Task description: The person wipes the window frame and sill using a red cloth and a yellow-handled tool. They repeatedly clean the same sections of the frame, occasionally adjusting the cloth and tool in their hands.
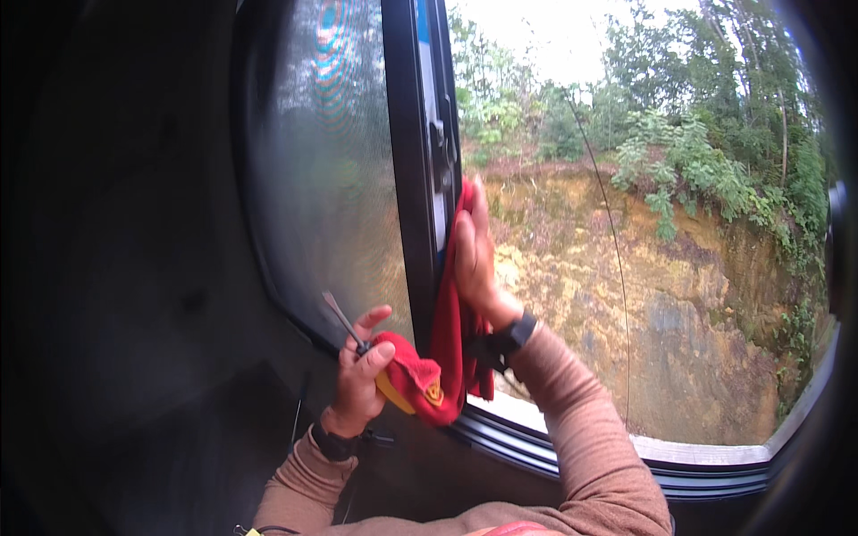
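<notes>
My left hand (358, 388) holds a flat-blade screwdriver (343, 323) between thumb and fingers, its tip pointing up and to the left. The same hand also grips one end of a red cloth (450, 335), which has a yellow emblem and a yellow strip near that end. From there the cloth sags and runs up to my right hand (476, 251). With fingers stretched upward, that hand presses the cloth to the edge of a dark window sash (405, 167). Just above the fingertips is a black sash latch (441, 157).
Left of the sash is a mesh insect screen (335, 201). Sliding tracks (509, 450) run along the bottom, beside a pale outer sill (697, 450). Through the opening a thin dark cable (606, 201) hangs before an earth bank (670, 321) with trees. A dark wall (134, 268) lies left.
</notes>
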Tool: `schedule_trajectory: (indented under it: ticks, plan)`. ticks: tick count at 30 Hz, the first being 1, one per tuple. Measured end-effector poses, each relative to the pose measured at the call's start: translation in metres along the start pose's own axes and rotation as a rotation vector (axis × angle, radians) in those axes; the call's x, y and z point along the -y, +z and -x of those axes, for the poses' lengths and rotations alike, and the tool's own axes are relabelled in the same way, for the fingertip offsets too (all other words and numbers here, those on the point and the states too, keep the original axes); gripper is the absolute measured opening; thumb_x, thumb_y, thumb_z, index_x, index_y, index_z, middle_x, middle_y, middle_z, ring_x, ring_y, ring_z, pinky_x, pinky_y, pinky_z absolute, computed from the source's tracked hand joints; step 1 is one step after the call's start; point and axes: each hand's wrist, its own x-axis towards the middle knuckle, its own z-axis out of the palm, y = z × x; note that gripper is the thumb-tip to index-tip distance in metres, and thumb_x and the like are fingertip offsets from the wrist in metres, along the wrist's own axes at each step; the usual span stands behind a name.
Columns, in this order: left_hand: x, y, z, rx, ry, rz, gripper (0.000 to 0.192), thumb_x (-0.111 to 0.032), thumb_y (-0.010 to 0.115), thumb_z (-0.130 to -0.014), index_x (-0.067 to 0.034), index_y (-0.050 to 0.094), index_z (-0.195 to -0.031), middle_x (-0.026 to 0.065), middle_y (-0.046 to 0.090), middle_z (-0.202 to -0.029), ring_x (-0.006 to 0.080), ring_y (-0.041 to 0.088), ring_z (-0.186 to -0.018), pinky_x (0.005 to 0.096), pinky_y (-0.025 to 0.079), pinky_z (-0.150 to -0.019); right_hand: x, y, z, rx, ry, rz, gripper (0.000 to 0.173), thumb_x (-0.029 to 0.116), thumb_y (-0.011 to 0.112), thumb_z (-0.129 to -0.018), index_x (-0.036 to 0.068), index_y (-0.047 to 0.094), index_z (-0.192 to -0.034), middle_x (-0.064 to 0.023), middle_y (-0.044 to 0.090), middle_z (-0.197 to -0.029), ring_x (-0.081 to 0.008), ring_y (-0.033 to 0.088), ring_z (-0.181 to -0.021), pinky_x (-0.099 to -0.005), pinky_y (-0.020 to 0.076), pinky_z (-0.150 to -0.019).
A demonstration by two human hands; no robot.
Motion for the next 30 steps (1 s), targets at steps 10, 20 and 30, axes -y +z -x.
schedule_trajectory:
  ticks: [10,20,30]
  plan:
    - [0.021,-0.024,0.006,-0.106,-0.06,0.064,0.053,-0.002,0.06,-0.092,-0.004,0.04,-0.141,0.0029,0.065,-0.089,0.0115,0.064,-0.083,0.0265,0.053,-0.082,-0.037,-0.008,0.075,-0.027,0.177,0.245,0.031,0.022,0.043,-0.105,-0.002,0.052,-0.123,-0.0153,0.062,-0.108,-0.0253,0.059,-0.099,-0.0326,0.0455,-0.091]
    - [0.058,0.014,0.002,0.055,-0.18,-0.203,0.071,-0.002,0.064,-0.092,-0.002,0.024,-0.15,0.0057,0.059,-0.12,0.0082,0.058,-0.103,0.0252,0.048,-0.093,0.045,-0.025,0.085,0.175,0.546,-0.113,0.028,0.022,0.053,-0.102,0.002,0.05,-0.122,-0.0058,0.054,-0.11,-0.0115,0.054,-0.097,-0.0249,0.045,-0.088]
    - [-0.003,0.023,-0.065,0.162,0.043,-0.284,0.038,-0.011,0.062,-0.097,-0.005,0.05,-0.132,0.0019,0.067,-0.091,0.0086,0.067,-0.081,0.0217,0.054,-0.077,0.036,-0.085,0.125,0.54,0.321,0.82,0.021,0.024,0.068,-0.086,0.007,0.061,-0.098,-0.0155,0.063,-0.083,-0.0326,0.065,-0.077,-0.041,0.0525,-0.07]
